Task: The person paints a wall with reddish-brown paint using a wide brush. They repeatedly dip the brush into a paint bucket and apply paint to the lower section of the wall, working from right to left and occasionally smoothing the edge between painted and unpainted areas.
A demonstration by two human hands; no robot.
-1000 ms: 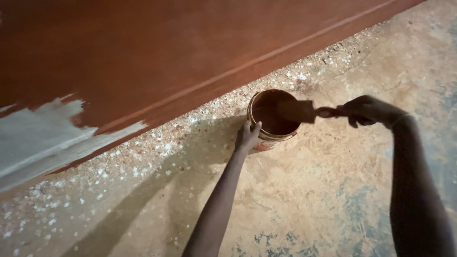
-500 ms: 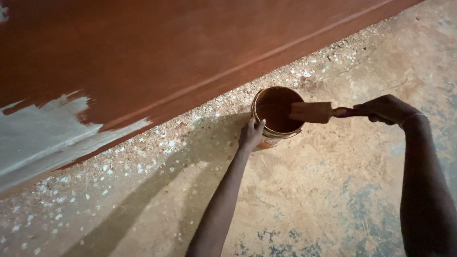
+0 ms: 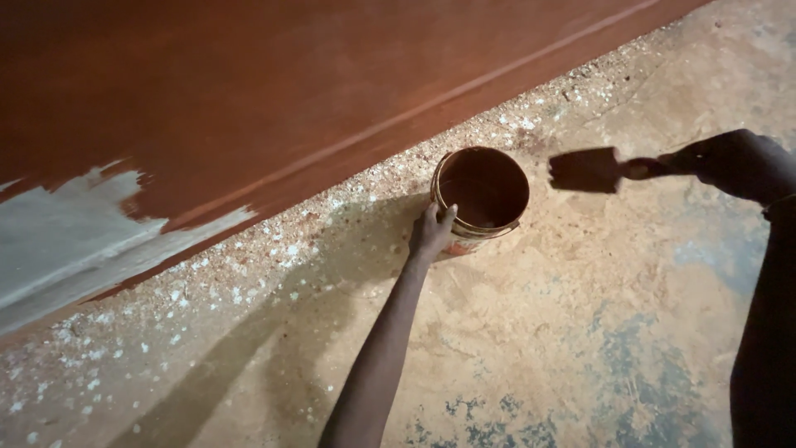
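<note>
A round paint bucket (image 3: 483, 192) with red-brown paint inside stands on the floor near the wall's foot. My left hand (image 3: 432, 233) grips its near rim, arm stretched out from below. My right hand (image 3: 723, 162) holds a wide paintbrush (image 3: 587, 170) by the handle; its paint-loaded bristles hang in the air just right of the bucket, clear of it.
The wall (image 3: 274, 91) at the top is painted red-brown, with a bare grey patch (image 3: 70, 236) at the left. The concrete floor (image 3: 531, 332) is dusty, strewn with white flakes along the wall's base.
My right hand has drawn the brush out of the bucket and to the right. My left hand has stayed on the rim.
</note>
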